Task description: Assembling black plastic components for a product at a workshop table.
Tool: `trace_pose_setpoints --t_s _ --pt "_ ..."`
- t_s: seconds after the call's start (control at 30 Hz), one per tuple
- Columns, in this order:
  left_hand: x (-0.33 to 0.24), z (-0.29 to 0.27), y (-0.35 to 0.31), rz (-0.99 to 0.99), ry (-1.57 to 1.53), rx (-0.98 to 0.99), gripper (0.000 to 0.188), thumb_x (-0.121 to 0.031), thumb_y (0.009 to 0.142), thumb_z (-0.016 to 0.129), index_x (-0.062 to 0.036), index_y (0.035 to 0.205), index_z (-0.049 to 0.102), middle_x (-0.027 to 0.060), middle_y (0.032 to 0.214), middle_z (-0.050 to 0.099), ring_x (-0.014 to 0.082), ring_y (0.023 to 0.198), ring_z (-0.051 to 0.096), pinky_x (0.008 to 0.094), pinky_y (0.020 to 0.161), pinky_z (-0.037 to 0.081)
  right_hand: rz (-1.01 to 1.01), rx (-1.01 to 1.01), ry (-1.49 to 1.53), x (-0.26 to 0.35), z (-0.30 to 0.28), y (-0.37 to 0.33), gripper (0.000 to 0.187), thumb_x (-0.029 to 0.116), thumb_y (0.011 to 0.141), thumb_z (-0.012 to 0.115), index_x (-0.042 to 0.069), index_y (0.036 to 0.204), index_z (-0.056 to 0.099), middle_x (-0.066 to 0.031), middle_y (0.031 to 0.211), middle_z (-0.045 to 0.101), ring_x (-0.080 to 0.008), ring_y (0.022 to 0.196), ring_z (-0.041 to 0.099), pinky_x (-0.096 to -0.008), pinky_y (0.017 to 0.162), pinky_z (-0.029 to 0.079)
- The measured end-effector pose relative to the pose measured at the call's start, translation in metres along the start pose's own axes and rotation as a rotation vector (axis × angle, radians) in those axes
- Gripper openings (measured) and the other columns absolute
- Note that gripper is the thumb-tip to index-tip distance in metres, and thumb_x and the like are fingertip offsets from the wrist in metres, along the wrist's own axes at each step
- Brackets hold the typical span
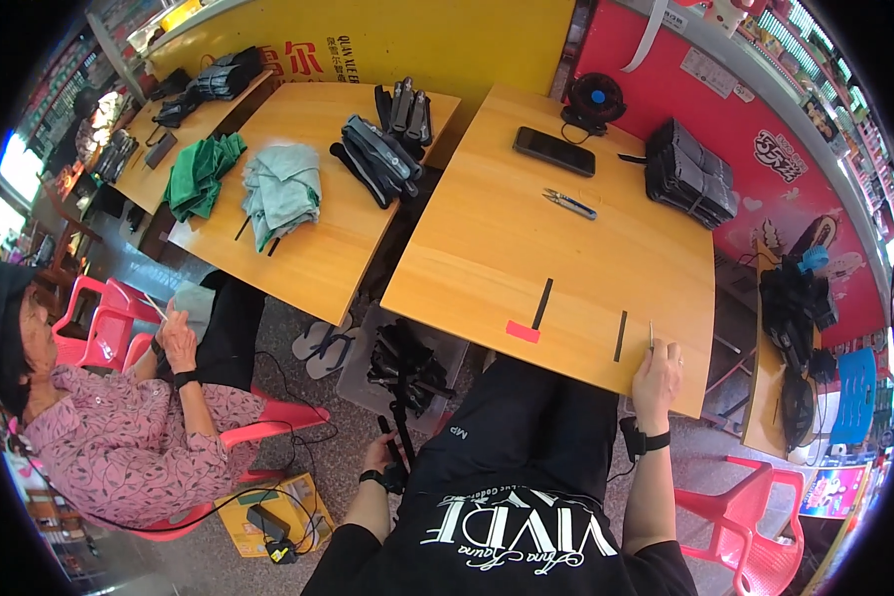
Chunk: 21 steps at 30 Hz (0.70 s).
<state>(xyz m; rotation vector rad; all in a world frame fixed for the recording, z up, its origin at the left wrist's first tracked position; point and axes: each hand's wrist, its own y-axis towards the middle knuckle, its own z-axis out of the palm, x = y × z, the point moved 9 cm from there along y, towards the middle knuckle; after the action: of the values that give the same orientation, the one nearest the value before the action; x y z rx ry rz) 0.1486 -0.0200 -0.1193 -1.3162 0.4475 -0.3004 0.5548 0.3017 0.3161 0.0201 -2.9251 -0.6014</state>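
My right hand [658,379] rests at the near right part of the table [467,248], its fingers closed around a thin pointed metal tool [652,336]. Just left of that hand a narrow black strip [621,336] lies on the wood. Another black strip [543,303] lies further left, beside a small red rectangle [522,331]. Below the table edge, my left hand [379,456] is closed on a black strap [402,422] next to a clear plastic bin [353,375] of black straps. A pair of thread snips [570,204] lies farther back.
A phone [554,151], a small fan [596,99] and a tied black bundle [690,174] stand toward the back. The left table holds green cloth [204,174], pale cloth [281,189] and grey bundles [377,159]. A seated person [129,437] works at left. A pink chair [755,517] stands right.
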Motion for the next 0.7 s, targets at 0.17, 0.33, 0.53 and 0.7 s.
trace_pose_setpoints --t_s 0.17,0.33,0.53,0.7 --pt "-0.027 0.042 0.031 0.153 -0.136 0.129 0.019 -0.022 0.085 0.066 -0.0087 0.094 0.056 0.0061 0.073 0.055 0.0243 0.062 0.055 0.0375 0.058 0.048 -0.023 -0.003 -0.019 0.000 0.000 -0.002 0.020 0.002 0.083 0.057 -0.001 0.103 0.059 -0.0170 0.094 0.052 -0.0361 0.092 0.054 -0.0442 0.076 0.046" --pt "-0.059 0.022 0.058 0.269 -0.093 0.000 0.013 -0.020 0.087 0.066 -0.0098 0.085 0.058 0.0037 0.070 0.053 0.0226 0.061 0.054 0.0368 0.058 0.046 -0.050 -0.028 0.016 0.002 0.001 -0.002 0.021 0.001 0.083 0.057 -0.001 0.104 0.059 -0.0170 0.094 0.052 -0.0360 0.092 0.053 -0.0440 0.076 0.045" --pt "-0.085 0.028 0.060 0.312 0.003 0.014 0.014 -0.019 0.087 0.066 -0.0083 0.084 0.058 0.0043 0.068 0.055 0.0223 0.058 0.056 0.0370 0.052 0.046 -0.060 -0.018 0.041 0.002 0.002 -0.002 0.020 0.000 0.083 0.056 -0.001 0.102 0.058 -0.0170 0.093 0.051 -0.0361 0.090 0.053 -0.0443 0.075 0.045" --pt "-0.094 0.052 0.019 0.260 0.287 -0.022 0.013 -0.017 0.088 0.063 -0.0059 0.086 0.058 0.0054 0.066 0.055 0.0232 0.054 0.056 0.0377 0.050 0.046 -0.061 -0.024 0.034 0.001 0.003 -0.002 0.020 0.000 0.083 0.056 0.000 0.103 0.058 -0.0171 0.094 0.051 -0.0364 0.091 0.053 -0.0441 0.075 0.044"
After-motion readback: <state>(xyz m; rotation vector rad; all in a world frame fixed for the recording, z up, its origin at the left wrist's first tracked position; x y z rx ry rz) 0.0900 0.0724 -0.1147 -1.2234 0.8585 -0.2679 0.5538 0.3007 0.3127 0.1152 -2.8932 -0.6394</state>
